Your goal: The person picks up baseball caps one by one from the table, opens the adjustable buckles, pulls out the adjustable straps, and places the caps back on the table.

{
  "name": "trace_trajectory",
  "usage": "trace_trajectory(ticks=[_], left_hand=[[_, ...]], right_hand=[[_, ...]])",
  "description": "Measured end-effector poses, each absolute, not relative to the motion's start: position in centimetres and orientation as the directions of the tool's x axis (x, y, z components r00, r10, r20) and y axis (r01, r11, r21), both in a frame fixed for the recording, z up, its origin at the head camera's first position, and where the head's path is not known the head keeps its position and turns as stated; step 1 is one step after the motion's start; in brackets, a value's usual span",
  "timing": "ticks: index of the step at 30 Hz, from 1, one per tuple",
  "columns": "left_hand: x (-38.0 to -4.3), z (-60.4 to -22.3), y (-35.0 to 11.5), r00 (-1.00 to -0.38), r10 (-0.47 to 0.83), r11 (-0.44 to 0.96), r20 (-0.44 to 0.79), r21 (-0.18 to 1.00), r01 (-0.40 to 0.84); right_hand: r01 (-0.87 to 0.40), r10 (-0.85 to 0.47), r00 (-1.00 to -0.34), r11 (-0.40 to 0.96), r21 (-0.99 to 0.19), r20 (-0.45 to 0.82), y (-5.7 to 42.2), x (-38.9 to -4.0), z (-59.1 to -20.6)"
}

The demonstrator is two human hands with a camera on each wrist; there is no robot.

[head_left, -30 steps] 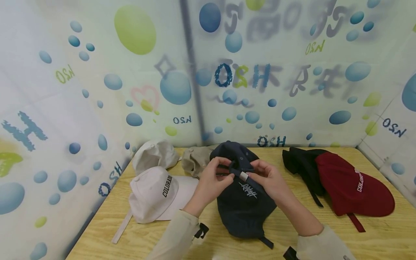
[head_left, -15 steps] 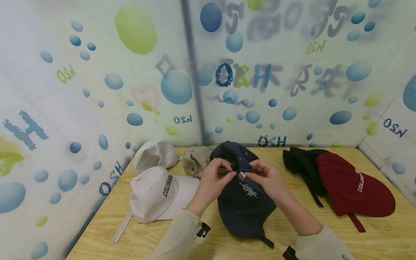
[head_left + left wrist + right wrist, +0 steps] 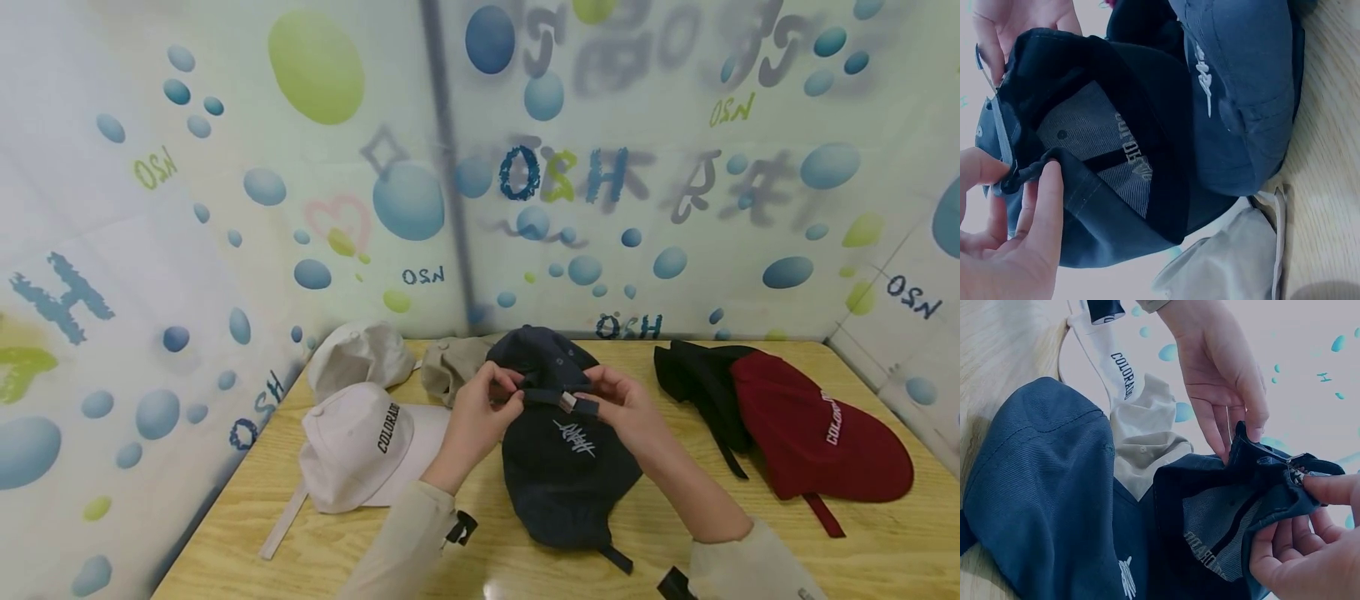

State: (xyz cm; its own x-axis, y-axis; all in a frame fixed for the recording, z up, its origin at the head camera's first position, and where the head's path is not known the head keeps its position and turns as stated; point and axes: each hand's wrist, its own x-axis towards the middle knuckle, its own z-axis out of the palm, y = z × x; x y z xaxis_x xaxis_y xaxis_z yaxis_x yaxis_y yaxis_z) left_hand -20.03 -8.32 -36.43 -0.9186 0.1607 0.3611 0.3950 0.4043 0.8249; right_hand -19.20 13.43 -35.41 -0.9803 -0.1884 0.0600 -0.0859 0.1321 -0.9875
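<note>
Both hands are at the back strap [image 3: 542, 396] of a dark navy baseball cap [image 3: 528, 342]. My left hand [image 3: 480, 408] pinches the strap's left end between thumb and fingers. With its thumb and fingertips, my right hand [image 3: 626, 412] holds the cap's edge beside the metal buckle [image 3: 567, 402]. A short end of strap sticks out to the buckle's right. The cap's opening shows its striped lining [image 3: 1094, 125] in the left wrist view. Directly in front lies a second navy cap [image 3: 562, 492] with white lettering, touching or close below the hands.
At left on the wooden table [image 3: 247, 517] are a pale COLORADO cap [image 3: 345, 450], a white cap [image 3: 360, 358] and a beige cap [image 3: 450, 367]. A dark red cap [image 3: 817, 433] overlaps a black cap [image 3: 705, 383] at right. A patterned curtain [image 3: 360, 167] stands behind.
My left hand has moved slightly left, and the strap now stretches straight between both hands. The buckle has turned and shifted a little right. The other caps lie as before.
</note>
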Motion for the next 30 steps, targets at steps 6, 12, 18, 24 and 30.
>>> trace_trajectory(ticks=[6, 12, 18, 24, 30], left_hand=[[-20.1, -36.4, -8.8, -0.922, 0.139, 0.414, 0.362, 0.824, 0.386], [-20.2, -36.4, -9.0, -0.925, 0.148, 0.418, 0.349, 0.826, 0.378], [-20.4, -36.4, -9.1, -0.925, 0.151, 0.425, 0.35, 0.821, 0.38], [-20.5, -36.2, -9.2, -0.914, 0.167, 0.435, 0.371, 0.804, 0.405], [-20.7, -36.1, -9.4, -0.892, 0.202, 0.488, 0.405, 0.748, 0.45]], right_hand=[[-0.067, -0.174, -0.984, 0.123, -0.99, 0.045, 13.8, -19.2, -35.3], [-0.076, -0.182, -0.982, 0.147, -0.986, 0.048, 14.1, -19.2, -35.2], [-0.086, -0.188, -0.981, 0.158, -0.984, 0.056, 14.4, -19.2, -35.0], [-0.094, -0.204, -0.977, 0.163, -0.982, 0.059, 14.7, -19.2, -34.8], [-0.098, -0.253, -0.966, 0.13, -0.987, 0.063, 15.3, -19.3, -35.0]])
